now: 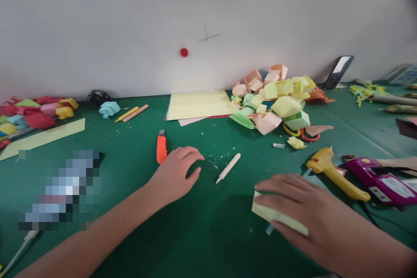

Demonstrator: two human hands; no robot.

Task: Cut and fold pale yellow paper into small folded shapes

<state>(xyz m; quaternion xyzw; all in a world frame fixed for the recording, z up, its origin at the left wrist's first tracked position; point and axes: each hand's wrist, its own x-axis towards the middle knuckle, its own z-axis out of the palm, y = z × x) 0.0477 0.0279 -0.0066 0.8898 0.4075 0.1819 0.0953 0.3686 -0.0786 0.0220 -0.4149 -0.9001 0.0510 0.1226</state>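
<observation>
My left hand [177, 173] hovers over the green table with its thumb and fingers apart, holding nothing. Just beyond its wrist side lies an orange-handled utility knife [161, 147]. Between my two hands rests a pale stick [228, 168] with a narrowed tip. On the right, my right hand [302, 213] is spread over a small pale yellow paper strip [267, 207], which shows in the gap between thumb and fingers. A short clear stick [269, 228] pokes out by the thumb. Whether the fingers touch the strip is hard to tell.
Stacked coloured paper [198, 105] lies by the wall. Folded paper pieces [276, 95] are heaped to its right. A yellow glue gun [339, 176] and a purple device [382, 182] sit at right. A blurred-out device [60, 193] with a cable lies left, near two pencils [130, 114].
</observation>
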